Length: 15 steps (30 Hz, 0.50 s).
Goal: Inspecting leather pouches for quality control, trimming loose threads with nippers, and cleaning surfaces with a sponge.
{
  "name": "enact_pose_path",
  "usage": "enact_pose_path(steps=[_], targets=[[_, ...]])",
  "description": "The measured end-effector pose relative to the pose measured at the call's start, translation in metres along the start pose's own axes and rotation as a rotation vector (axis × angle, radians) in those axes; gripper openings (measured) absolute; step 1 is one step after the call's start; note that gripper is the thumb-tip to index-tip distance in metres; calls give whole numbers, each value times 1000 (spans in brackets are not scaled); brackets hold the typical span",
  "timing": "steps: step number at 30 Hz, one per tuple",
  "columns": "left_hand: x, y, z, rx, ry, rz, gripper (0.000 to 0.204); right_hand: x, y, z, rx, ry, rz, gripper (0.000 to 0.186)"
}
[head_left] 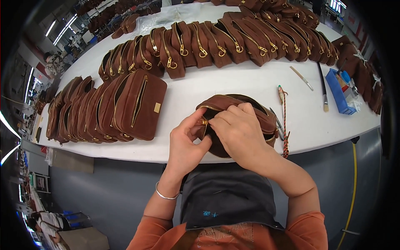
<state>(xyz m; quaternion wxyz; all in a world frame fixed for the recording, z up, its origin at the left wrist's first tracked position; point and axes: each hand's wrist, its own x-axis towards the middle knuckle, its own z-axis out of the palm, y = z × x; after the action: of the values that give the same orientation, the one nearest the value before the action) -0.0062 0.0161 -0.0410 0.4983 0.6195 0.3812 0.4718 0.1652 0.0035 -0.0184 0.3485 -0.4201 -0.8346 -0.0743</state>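
A brown bag (260,116) with gold zippers lies open on the white table in front of me. My left hand (189,141) grips its left edge, thumb and forefinger on either side of the zipper. My right hand (237,133) is bent over the opening, fingertips pressed inside the bag beside a gold zipper pull (204,122); what exactly they pinch is hidden. Just right of the bag lie a tool with a braided cord (285,125) and thin metal tools (279,129), partly covered by the bag.
Rows of brown bags stand at the left (139,108) and back (221,41) of the table (312,137). Brushes (324,91) and a blue tray (339,96) of tools sit at right, beside more bags (362,83). Other workers (50,225) are at far left.
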Motion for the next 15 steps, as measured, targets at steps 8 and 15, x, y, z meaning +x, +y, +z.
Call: enact_pose_path(steps=[8, 15], targets=[[2, 6, 3, -7, 31, -85, 59, -3, -3, 15, -101, 56, -32, 22], [-4, -2, 7, 114, 46, 56, 59, 1, 15, 9, 69, 186, -14, 15]])
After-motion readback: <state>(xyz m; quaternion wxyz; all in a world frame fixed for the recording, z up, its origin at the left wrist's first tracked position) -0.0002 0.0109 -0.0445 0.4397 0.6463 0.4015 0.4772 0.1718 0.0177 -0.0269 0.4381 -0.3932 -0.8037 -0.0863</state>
